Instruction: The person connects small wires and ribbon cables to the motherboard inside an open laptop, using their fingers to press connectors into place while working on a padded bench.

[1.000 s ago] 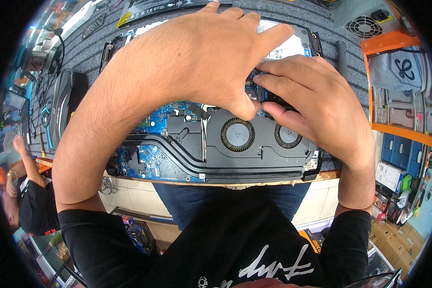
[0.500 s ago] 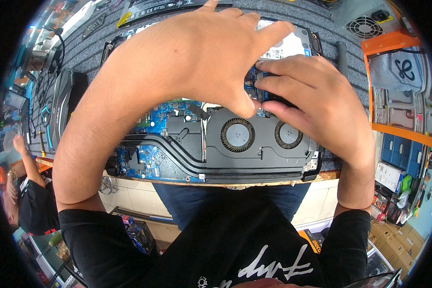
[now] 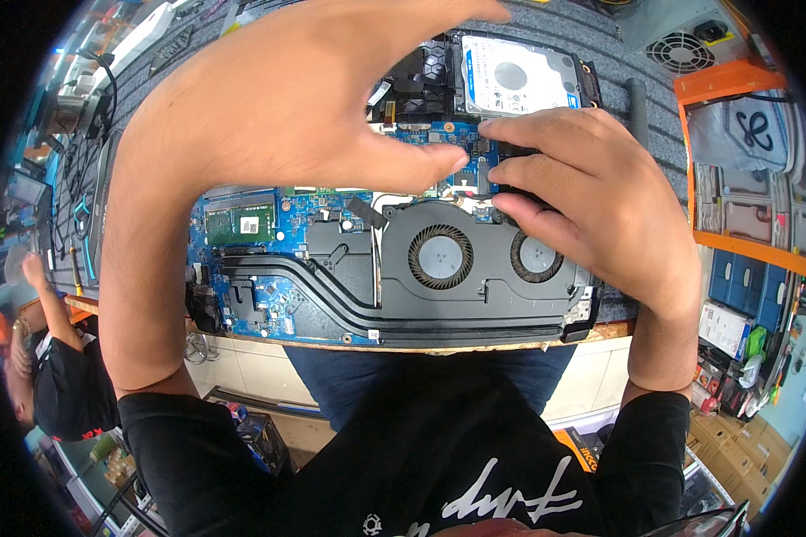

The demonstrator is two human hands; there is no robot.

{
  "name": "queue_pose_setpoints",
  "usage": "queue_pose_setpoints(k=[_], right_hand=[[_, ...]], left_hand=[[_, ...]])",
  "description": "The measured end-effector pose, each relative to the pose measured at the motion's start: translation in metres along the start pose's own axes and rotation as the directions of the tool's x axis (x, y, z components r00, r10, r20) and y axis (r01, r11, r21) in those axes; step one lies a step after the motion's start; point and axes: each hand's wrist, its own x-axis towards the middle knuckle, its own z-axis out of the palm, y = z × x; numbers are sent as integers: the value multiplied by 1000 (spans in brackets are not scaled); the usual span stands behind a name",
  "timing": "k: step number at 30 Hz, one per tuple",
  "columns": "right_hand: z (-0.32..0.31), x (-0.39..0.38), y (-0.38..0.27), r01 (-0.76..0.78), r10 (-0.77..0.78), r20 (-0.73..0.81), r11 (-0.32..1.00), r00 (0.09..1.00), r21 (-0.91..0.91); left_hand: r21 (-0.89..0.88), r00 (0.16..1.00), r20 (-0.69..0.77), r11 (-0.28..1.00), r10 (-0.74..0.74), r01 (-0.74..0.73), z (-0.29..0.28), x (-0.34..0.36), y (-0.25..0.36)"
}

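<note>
Opened laptop (image 3: 367, 268) lies flat on bench edge before me, base cover off. Blue motherboard (image 3: 278, 224) exposed at left, black heat pipes (image 3: 331, 304) sweeping to twin fans (image 3: 441, 257). Silver hard drive (image 3: 515, 76) seated at far right corner.

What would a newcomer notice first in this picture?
The opened laptop fills the centre, its blue circuit board and two round cooling fans exposed. Above the fans, the left hand and the right hand meet fingertip to fingertip over the board. A silver hard drive sits at the upper right.
</note>
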Motion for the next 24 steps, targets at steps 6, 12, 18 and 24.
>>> queue_pose_setpoints(k=[6,12,18,24], right_hand=[[4,-1,-5,-5,4,-20,999,1000,-43],[7,-1,-5,-28,28,-9,1000,1000,1],[1,-3,-4,-24,24,38,1000,999,-3],[0,-1,-4,-21,21,30,1000,999,-12]], left_hand=[[53,1000,22,998,-21,20,13,-8,5],[124,999,-41,992,-15,20,33,-9,11],[157,999,-39,988,-5,11,37,-4,13],[129,997,-24,988,-77,80,42,16,20]])
